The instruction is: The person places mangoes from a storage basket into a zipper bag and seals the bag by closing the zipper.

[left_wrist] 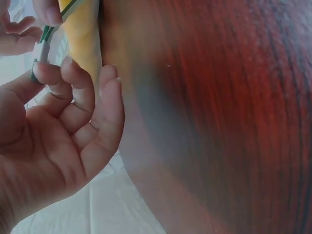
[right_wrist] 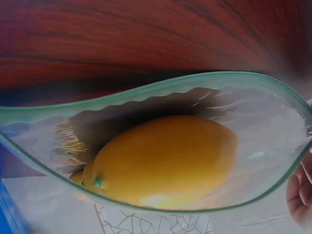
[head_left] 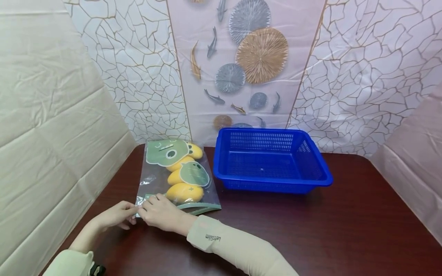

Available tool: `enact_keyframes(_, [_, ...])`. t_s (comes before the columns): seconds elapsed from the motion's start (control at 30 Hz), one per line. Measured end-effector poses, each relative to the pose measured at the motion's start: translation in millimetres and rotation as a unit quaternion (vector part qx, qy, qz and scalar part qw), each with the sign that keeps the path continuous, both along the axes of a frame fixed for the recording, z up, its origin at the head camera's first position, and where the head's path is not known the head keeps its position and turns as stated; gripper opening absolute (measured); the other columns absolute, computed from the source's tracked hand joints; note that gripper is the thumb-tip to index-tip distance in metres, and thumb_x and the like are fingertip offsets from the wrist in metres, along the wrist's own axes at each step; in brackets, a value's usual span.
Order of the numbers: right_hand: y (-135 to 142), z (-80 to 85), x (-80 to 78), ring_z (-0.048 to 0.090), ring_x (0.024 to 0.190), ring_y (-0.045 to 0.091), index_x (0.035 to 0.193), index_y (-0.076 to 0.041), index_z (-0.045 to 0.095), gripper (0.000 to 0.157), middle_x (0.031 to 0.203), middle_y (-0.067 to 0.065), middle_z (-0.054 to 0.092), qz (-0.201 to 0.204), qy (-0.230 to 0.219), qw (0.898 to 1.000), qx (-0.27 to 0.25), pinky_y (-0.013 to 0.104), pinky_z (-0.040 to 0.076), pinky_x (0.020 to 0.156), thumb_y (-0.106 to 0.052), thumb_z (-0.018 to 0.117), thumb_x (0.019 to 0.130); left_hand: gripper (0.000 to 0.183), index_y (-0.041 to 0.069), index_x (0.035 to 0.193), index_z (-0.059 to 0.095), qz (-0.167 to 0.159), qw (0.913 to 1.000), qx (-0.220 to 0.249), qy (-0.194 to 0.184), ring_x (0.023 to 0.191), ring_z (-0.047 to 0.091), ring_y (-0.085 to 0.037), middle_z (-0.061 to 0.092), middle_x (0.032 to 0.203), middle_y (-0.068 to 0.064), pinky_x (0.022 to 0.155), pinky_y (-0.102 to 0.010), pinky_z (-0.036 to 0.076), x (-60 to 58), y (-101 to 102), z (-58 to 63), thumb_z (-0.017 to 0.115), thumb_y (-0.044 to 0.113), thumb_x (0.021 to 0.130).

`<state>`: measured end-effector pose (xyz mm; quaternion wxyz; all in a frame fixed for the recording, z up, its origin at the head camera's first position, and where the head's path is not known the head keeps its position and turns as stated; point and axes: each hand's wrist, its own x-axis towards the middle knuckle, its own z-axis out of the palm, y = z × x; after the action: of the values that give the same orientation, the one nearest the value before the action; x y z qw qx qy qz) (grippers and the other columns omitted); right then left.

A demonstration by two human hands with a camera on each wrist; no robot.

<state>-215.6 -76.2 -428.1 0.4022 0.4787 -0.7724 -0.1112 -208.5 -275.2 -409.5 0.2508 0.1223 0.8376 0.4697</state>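
A clear zip bag (head_left: pixel 153 179) printed with green cartoon shapes lies on the table, with several yellow mangoes (head_left: pixel 185 193) lined up inside. At its near left corner, my left hand (head_left: pixel 117 215) pinches the small white slider (left_wrist: pixel 42 51) on the green zip between thumb and forefinger, its other fingers loosely bent. Right beside it, my right hand (head_left: pixel 161 212) reaches across and pinches the zip edge. The bag's mouth (right_wrist: pixel 219 79) gapes in the right wrist view, showing one mango close behind the opening.
A blue plastic basket (head_left: pixel 272 179) with slotted walls stands to the right of the bag. The dark red wooden table (head_left: pixel 345 214) meets patterned cloth (head_left: pixel 141 76) at the back and pale cloth (head_left: pixel 55 134) at the left.
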Motion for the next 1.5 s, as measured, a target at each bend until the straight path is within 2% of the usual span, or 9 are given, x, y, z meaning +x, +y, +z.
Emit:
enact_keyframes(0.27, [-7.9,-0.9,5.6,0.06,0.079,0.003,0.09,-0.029,0.062,0.019,0.088,-0.015,0.065,-0.003,0.026,0.999,0.02,0.018,0.046,0.069,-0.025,0.044,0.096,0.029,0.007,0.08,0.057,-0.002,0.9999,-0.009,-0.011,0.067,0.054,-0.007,0.054,0.071,0.003,0.059,-0.03,0.052,0.4,-1.9,0.7,0.036,0.015,0.099])
enact_keyframes(0.43, [-11.1,-7.9,7.3,0.057,0.074,0.002,0.085,-0.027,0.06,0.014,0.082,-0.014,0.061,-0.019,0.037,0.999,-0.023,0.017,0.044,0.064,-0.026,0.049,0.093,0.035,-0.006,0.074,0.048,-0.009,0.9998,-0.018,-0.01,0.066,0.053,-0.008,0.053,0.068,0.003,0.056,-0.031,0.05,-0.9,1.3,-0.6,0.035,0.014,0.098])
enact_keyframes(0.57, [-11.0,-10.4,5.2,0.058,0.074,0.001,0.085,-0.027,0.06,0.011,0.084,-0.015,0.061,-0.031,0.017,0.998,-0.045,0.017,0.043,0.063,-0.027,0.052,0.092,0.04,-0.006,0.071,0.051,0.012,0.9943,-0.075,0.075,0.059,0.052,-0.008,0.054,0.062,0.002,0.051,-0.027,0.044,-1.0,9.7,4.0,0.037,0.019,0.1])
enact_keyframes(0.63, [-10.6,-9.7,4.7,0.059,0.076,0.001,0.085,-0.027,0.061,0.01,0.086,-0.015,0.062,-0.036,-0.002,0.998,-0.054,0.017,0.044,0.063,-0.029,0.053,0.091,0.041,0.001,0.069,0.053,0.046,0.9756,-0.142,0.161,0.054,0.049,-0.008,0.052,0.059,0.002,0.048,-0.026,0.04,1.5,15.1,8.0,0.041,0.025,0.1])
enact_keyframes(0.73, [-9.7,-6.8,4.9,0.059,0.077,0.002,0.085,-0.027,0.063,0.011,0.086,-0.015,0.062,-0.039,-0.044,0.996,-0.07,0.018,0.044,0.063,-0.033,0.056,0.09,0.034,0.011,0.069,0.053,0.104,0.9226,-0.244,0.28,0.049,0.043,-0.011,0.047,0.055,0.003,0.046,-0.027,0.034,6.7,21.5,13.4,0.049,0.031,0.097])
enact_keyframes(0.83, [-9.3,-4.9,6.1,0.059,0.076,0.003,0.084,-0.027,0.065,0.012,0.083,-0.014,0.062,-0.037,-0.083,0.992,-0.082,0.018,0.043,0.062,-0.035,0.058,0.089,0.025,0.013,0.071,0.05,0.123,0.8876,-0.281,0.344,0.048,0.038,-0.012,0.043,0.054,0.003,0.045,-0.028,0.03,11.1,24.0,17.2,0.054,0.024,0.093])
enact_keyframes(1.0, [-9.0,-4.6,7.1,0.058,0.076,0.002,0.082,-0.027,0.066,0.01,0.081,-0.015,0.062,-0.036,-0.103,0.989,-0.098,0.017,0.043,0.063,-0.035,0.062,0.086,0.009,0.016,0.08,0.059,0.071,0.8606,-0.251,0.437,0.062,0.044,-0.006,0.052,0.069,0.009,0.052,-0.025,0.036,13.9,19.7,15.5,0.063,0.008,0.084])
enact_keyframes(1.17, [-6.2,-3.9,5.9,0.059,0.072,0.003,0.08,-0.022,0.065,0.01,0.075,-0.012,0.061,-0.017,-0.133,0.983,-0.126,0.015,0.045,0.064,-0.03,0.064,0.085,0.023,0.022,0.079,0.064,0.034,0.8292,-0.197,0.522,0.078,0.051,-0.004,0.058,0.083,0.014,0.064,-0.025,0.043,14.9,13.5,9.9,0.066,-0.001,0.076])
enact_keyframes(1.5, [-5.5,-1.1,3.3,0.061,0.069,0.003,0.08,-0.018,0.059,0.01,0.072,-0.011,0.061,-0.002,-0.174,0.973,-0.154,0.016,0.046,0.062,-0.024,0.063,0.086,0.034,0.018,0.074,0.062,-0.011,0.7762,-0.164,0.609,0.09,0.056,-0.018,0.065,0.095,-0.003,0.077,-0.025,0.04,8.8,9.0,7.9,0.083,0.002,0.053])
